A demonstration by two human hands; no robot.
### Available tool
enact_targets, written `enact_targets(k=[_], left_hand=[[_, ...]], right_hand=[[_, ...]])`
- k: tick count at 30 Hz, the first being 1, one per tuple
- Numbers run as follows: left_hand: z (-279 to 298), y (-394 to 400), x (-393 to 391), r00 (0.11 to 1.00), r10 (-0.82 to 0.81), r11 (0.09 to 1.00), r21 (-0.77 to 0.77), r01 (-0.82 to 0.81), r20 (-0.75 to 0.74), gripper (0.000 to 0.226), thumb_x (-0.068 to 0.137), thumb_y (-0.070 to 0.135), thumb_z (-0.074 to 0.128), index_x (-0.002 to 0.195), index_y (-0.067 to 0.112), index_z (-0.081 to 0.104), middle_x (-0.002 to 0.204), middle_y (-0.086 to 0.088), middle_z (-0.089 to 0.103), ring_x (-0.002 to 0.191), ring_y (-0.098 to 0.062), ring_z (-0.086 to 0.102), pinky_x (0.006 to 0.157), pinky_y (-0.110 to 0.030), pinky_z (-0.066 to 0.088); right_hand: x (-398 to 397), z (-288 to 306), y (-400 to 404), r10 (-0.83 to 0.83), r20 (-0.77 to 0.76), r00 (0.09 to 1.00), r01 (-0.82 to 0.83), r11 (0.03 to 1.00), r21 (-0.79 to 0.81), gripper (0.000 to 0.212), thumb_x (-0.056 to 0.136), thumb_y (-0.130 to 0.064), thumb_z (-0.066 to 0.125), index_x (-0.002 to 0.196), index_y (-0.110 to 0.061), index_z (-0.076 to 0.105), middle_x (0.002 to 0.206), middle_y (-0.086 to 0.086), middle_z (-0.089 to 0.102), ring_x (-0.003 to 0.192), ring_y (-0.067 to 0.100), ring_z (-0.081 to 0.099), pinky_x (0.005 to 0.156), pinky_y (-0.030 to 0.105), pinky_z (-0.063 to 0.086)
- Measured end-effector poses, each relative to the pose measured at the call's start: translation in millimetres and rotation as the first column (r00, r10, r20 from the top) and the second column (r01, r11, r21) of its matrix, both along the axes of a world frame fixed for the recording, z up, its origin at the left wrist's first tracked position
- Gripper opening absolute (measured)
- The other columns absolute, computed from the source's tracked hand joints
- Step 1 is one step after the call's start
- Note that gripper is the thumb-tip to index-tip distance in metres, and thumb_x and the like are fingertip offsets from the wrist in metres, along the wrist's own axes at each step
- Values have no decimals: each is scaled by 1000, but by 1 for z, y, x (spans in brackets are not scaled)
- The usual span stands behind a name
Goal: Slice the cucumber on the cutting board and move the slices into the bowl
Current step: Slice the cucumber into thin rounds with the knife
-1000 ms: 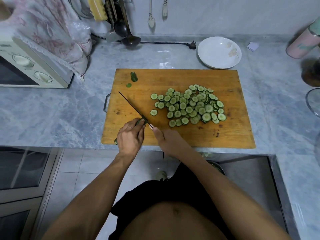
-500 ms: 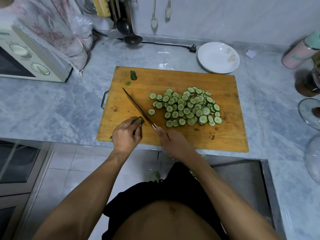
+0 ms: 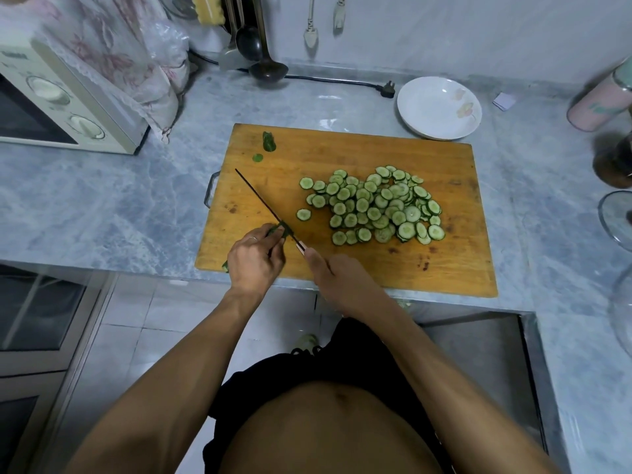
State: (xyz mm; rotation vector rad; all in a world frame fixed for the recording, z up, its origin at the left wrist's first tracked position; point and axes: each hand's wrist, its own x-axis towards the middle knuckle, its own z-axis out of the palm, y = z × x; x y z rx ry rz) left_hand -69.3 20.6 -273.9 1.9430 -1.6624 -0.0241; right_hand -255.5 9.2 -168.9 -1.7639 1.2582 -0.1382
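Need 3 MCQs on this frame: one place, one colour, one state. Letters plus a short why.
1. Where is the bowl?
A. Behind the board's far right corner
B. On the board
C. Beside the oven

2. What colour is the bowl?
A. Black
B. White
C. Red

3. What is the right hand doing?
A. Lying flat
B. Lifting slices
C. Gripping the knife

Key: 1 A, it sits on the counter past the board. 2 B, white with a faint flower. 3 C, fingers wrap the handle while the left hand holds the cucumber.
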Motion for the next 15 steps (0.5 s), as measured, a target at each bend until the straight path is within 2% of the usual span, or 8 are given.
enact_targets(k=[3, 6, 10, 15], left_hand=[[-3, 0, 1, 1000, 4, 1000, 1, -4, -10, 25, 84, 17, 65, 106, 18, 77, 113, -4, 72, 95, -26, 69, 71, -31, 55], [-4, 0, 0, 1000, -2, 1000, 12, 2, -2, 26, 85, 17, 64, 108, 17, 76, 114, -7, 71, 95, -27, 69, 73, -33, 56], [-5, 0, 0, 1000, -8, 1000, -9, 8, -4, 27, 83, 16, 61, 105, 13, 76, 112, -10, 72, 96, -29, 69, 74, -35, 56], [-2, 0, -2, 1000, -7, 1000, -16, 6, -14, 25, 83, 14, 61, 103, 12, 77, 110, -10, 72, 96, -29, 69, 75, -36, 58]], right_hand=[[-1, 3, -3, -35, 28, 999, 34, 998, 54, 74, 101, -59, 26, 73, 0, 62, 67, 14, 62, 61, 27, 62, 55, 34, 48], [-1, 4, -9, -22, 55, 998, 18, 997, 72, 80, 100, -62, 22, 72, 2, 61, 62, 18, 60, 52, 26, 60, 54, 39, 53], [11, 2, -13, 16, 21, 1000, -16, 1000, 24, 64, 104, -53, 24, 61, -11, 46, 56, 3, 52, 51, 15, 50, 53, 29, 39], [20, -7, -19, 45, 2, 999, -45, 999, 6, 60, 106, -46, 25, 57, -15, 40, 57, -1, 45, 55, 11, 44, 55, 32, 29]])
